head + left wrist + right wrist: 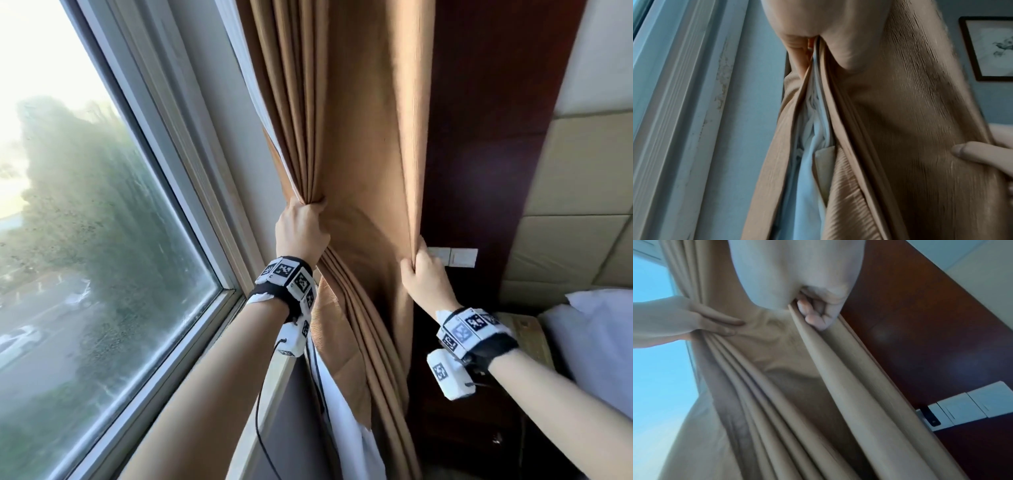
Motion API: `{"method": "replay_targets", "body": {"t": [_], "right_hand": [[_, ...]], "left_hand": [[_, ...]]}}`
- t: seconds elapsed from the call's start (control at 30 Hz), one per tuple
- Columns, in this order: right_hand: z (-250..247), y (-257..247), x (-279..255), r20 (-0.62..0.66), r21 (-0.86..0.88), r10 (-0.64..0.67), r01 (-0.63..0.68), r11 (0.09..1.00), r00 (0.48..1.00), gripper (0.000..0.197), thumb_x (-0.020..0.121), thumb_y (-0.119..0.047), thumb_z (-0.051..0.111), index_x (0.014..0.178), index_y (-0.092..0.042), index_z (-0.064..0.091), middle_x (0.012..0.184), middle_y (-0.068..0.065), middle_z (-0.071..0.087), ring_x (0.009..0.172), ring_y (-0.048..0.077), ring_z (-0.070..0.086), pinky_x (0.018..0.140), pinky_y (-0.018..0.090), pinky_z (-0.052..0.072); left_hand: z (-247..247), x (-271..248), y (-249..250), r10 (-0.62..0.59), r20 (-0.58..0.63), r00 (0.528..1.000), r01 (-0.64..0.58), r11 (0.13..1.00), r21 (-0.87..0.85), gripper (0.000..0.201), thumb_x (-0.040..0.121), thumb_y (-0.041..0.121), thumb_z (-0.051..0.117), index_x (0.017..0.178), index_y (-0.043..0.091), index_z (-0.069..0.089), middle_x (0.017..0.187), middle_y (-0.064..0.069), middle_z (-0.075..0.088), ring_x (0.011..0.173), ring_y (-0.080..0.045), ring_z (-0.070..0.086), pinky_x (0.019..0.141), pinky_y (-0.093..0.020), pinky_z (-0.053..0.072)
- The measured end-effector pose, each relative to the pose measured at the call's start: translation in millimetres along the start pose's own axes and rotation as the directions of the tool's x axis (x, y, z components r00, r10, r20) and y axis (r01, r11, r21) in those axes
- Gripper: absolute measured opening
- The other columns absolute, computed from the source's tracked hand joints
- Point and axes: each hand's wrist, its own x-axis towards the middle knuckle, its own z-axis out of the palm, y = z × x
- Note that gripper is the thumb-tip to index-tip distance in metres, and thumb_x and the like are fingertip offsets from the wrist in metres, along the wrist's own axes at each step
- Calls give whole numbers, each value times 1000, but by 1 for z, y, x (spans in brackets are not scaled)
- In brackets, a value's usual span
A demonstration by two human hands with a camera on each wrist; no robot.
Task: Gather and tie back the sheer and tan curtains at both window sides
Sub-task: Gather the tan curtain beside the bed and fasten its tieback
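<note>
Two hands gather: my left hand (301, 224) grips the bunched tan curtain (359, 144) beside the window frame (191, 192), sheer (807, 162) inside; my right hand (424, 277) pinches its free edge; next, bring the edges together, then tie.

The head view looks forward from above both wrists at the pleated tan fabric curtain (359, 171), window at 9 o'clock. Each wrist view looks up along its hand, close against the folds; all three share that curtain.
</note>
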Motion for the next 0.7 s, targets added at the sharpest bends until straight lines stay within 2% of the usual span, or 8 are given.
{"method": "replay_targets", "body": {"t": [0.13, 0.27, 0.33, 0.4, 0.47, 0.57, 0.63, 0.7], "right_hand": [[3, -12, -18, 20, -109, -128, 130, 986, 992, 39, 93, -13, 53, 124, 10, 49, 78, 33, 63, 73, 47, 63, 61, 44, 49], [19, -37, -19, 103, -158, -127, 142, 977, 987, 28, 97, -25, 48, 109, -1, 55, 81, 26, 66, 77, 45, 64, 64, 46, 51], [28, -54, -20, 181, -204, -97, 134, 970, 979, 25, 98, -23, 45, 103, -1, 56, 88, 26, 66, 83, 45, 64, 70, 46, 52], [35, -72, -22, 251, -250, -91, 156, 956, 964, 20, 95, -15, 44, 101, 1, 56, 93, 27, 66, 88, 45, 63, 73, 44, 49], [37, -84, -22, 299, -301, -120, 213, 930, 947, 19, 94, -11, 43, 103, 0, 56, 96, 25, 66, 90, 43, 63, 73, 42, 47], [36, -86, -21, 382, -334, -182, 319, 887, 906, 20, 94, -12, 41, 107, -2, 53, 96, 23, 65, 89, 43, 62, 70, 41, 42], [33, -82, -19, 442, -300, -204, 358, 884, 873, 29, 92, -14, 40, 118, -6, 49, 101, 22, 65, 91, 44, 61, 75, 43, 47], [31, -71, -14, 513, -256, -182, 352, 900, 839, 46, 89, -15, 42, 135, -16, 43, 114, 19, 64, 101, 42, 60, 84, 44, 49]], "left_hand": [[-1, 0, -3, 36, -16, 999, -36, 999, -26, 48, 77, 8, 55, 119, 28, 67, 120, -12, 60, 98, -39, 60, 86, -37, 50], [-2, 0, -6, 69, 19, 997, -68, 997, -40, 37, 85, 18, 55, 118, 26, 68, 117, -13, 61, 95, -39, 61, 83, -38, 52], [-2, -4, -3, 107, 0, 994, -106, 992, -63, 33, 90, 40, 55, 113, 21, 71, 111, -12, 63, 92, -35, 63, 81, -37, 54], [-5, -10, 3, 87, -21, 996, -89, 990, -107, 56, 87, 66, 45, 98, 20, 75, 104, -8, 67, 88, -29, 64, 76, -34, 54], [-8, -14, 8, 49, -27, 998, -52, 991, -124, 69, 79, 78, 42, 86, 18, 75, 97, -6, 67, 83, -27, 64, 72, -32, 53], [-6, -13, 4, 46, 35, 998, -45, 999, -25, 47, 79, 57, 62, 93, 13, 72, 105, -11, 60, 89, -31, 61, 76, -35, 53], [-6, -12, -4, 43, 58, 997, -45, 999, 29, 27, 81, 32, 63, 93, 9, 69, 106, -14, 54, 89, -36, 59, 74, -36, 51], [-7, -10, -9, 47, 80, 996, -51, 998, 47, 22, 78, 20, 60, 92, 5, 67, 107, -17, 52, 86, -39, 58, 71, -37, 49]]}}
